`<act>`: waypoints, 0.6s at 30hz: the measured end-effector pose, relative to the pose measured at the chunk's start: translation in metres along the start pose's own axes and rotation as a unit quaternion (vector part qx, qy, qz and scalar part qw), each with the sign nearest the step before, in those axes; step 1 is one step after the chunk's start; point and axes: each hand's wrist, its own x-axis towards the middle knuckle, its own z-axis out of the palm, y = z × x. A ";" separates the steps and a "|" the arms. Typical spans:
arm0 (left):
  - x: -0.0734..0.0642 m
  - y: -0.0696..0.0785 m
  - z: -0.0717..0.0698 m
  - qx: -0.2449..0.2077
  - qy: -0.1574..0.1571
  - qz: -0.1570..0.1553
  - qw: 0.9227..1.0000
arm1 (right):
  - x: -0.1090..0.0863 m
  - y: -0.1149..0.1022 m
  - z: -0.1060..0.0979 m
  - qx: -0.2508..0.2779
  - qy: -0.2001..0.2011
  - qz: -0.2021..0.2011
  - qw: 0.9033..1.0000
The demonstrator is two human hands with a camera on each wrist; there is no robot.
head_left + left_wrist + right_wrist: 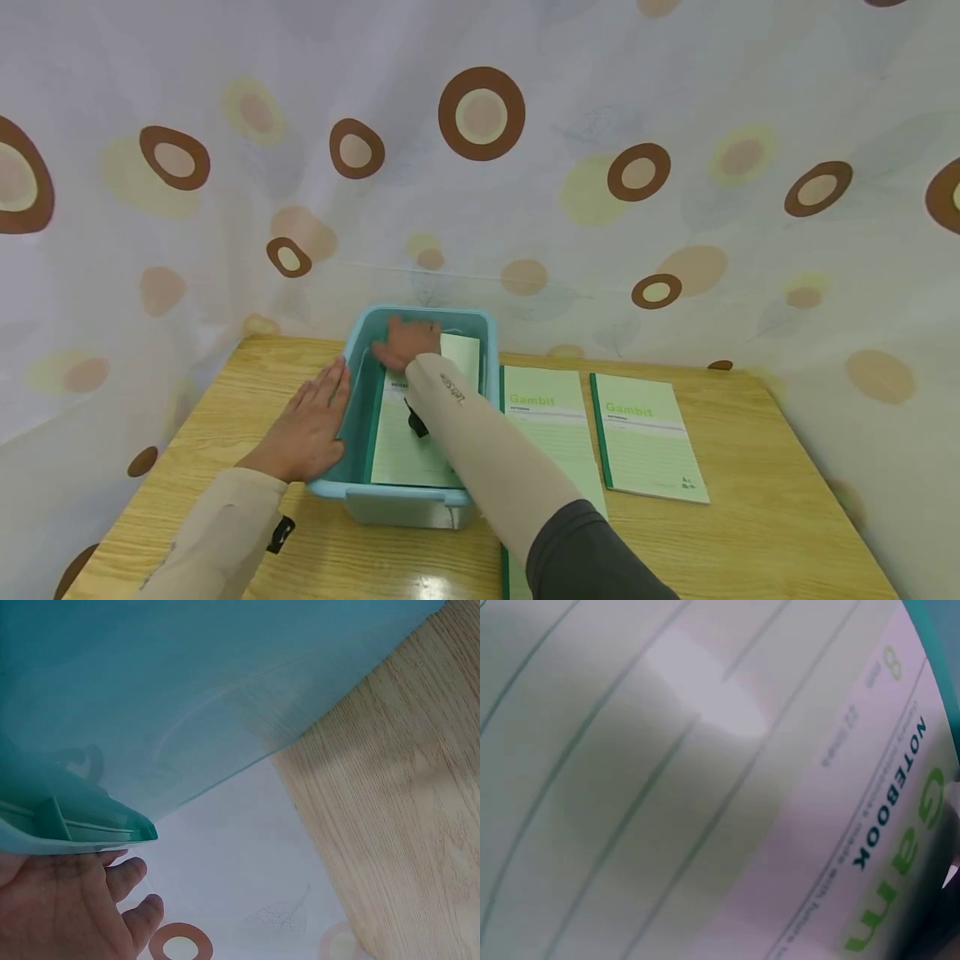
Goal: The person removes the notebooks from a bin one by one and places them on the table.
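A light-blue plastic bin (491, 358) stands on the table, with a pale green notebook (408, 446) lying inside it. My left hand (311, 425) rests on the bin's left rim, fingers extended along it. In the left wrist view, the fingers (124, 881) lie just beneath the rim (82, 846). Inside the bin, my right hand (408, 340) is at the far end of the notebook. Its fingertips are hidden, so their grip does not show. The notebook cover (667, 787) fills most of the right wrist view, very close.
Right of the bin lies a green-spined Gambit notebook (543, 400), partly under my right forearm. Another notebook (648, 433) lies farther right. Below the forearm, a further green-spined notebook (516, 575) partly shows. A patterned curtain (570, 108) hangs behind the wooden table (780, 500).
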 end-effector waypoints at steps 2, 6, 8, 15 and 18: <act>0.000 0.000 0.000 0.002 0.000 -0.001 1.000 | -0.001 -0.001 -0.010 0.001 0.017 -0.005 1.000; 0.001 0.000 0.001 0.001 -0.005 -0.004 1.000 | -0.003 -0.004 -0.035 0.011 0.046 -0.019 0.999; 0.001 0.000 0.001 -0.002 -0.009 -0.008 1.000 | -0.005 -0.005 -0.048 0.016 0.062 -0.026 0.998; 0.001 0.003 -0.001 -0.011 -0.011 -0.016 1.000 | -0.018 -0.008 -0.108 0.054 0.096 -0.036 0.993; 0.000 0.005 -0.002 -0.015 -0.008 -0.017 1.000 | -0.026 -0.006 -0.137 0.089 0.108 -0.034 0.990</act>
